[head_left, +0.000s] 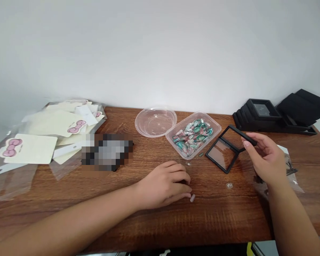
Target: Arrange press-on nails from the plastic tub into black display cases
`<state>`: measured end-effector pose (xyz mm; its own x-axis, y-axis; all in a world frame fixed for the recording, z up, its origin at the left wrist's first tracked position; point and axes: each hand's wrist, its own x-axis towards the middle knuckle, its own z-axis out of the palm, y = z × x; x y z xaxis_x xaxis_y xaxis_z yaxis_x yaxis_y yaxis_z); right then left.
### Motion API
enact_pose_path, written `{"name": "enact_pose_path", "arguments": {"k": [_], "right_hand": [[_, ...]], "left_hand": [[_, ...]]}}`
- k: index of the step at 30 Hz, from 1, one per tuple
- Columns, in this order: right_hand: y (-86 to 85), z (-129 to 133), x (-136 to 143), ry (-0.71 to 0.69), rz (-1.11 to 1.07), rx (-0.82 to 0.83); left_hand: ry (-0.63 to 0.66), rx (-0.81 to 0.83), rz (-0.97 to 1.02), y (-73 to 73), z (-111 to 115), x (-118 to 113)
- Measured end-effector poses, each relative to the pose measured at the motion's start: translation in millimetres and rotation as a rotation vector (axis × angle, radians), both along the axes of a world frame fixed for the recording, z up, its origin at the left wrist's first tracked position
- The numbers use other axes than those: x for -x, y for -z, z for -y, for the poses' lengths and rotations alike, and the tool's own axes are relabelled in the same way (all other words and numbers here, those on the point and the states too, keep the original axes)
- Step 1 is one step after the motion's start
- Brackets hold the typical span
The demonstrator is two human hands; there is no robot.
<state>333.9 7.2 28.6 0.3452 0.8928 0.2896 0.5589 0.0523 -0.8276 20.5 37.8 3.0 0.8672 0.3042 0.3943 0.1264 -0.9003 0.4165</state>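
Observation:
My right hand grips the edge of a black display frame with clear windows. The frame is folded open, one panel tilted up between thumb and fingers. My left hand rests palm down on the table, fingers loosely curved and a gap showing before the thumb. Beside its thumb tip lies a small pale pink false nail; whether they touch I cannot tell. A clear plastic tub beyond the hands holds many shiny green, pink and silver false nails.
A small clear piece and a green nail lie loose on the wooden table. A round clear lid sits behind. Black frames are stacked at right. Bagged cream cards and a blurred dark object lie left.

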Motion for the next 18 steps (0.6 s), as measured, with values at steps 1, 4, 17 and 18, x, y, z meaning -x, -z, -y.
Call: {"name": "enact_pose_path", "arguments": {"k": [1, 4, 17, 18], "right_hand": [[-0.4, 0.3, 0.2, 0.005, 0.005, -0.001], [-2.1, 1.5, 0.4, 0.025, 0.016, -0.004], [-7.2, 4.8, 5.0, 0.022, 0.058, 0.009], [-8.2, 4.8, 5.2, 0.025, 0.049, 0.021]], "left_hand": [[-0.014, 0.006, 0.050, -0.6, -0.2, -0.1], [-0.096, 0.127, 0.260, -6.0, -1.6, -0.5], [-0.611, -0.203, 0.255, -56.5, -55.7, 3.8], [-0.669, -0.228, 0.197, -56.7, -60.1, 2.2]]}}
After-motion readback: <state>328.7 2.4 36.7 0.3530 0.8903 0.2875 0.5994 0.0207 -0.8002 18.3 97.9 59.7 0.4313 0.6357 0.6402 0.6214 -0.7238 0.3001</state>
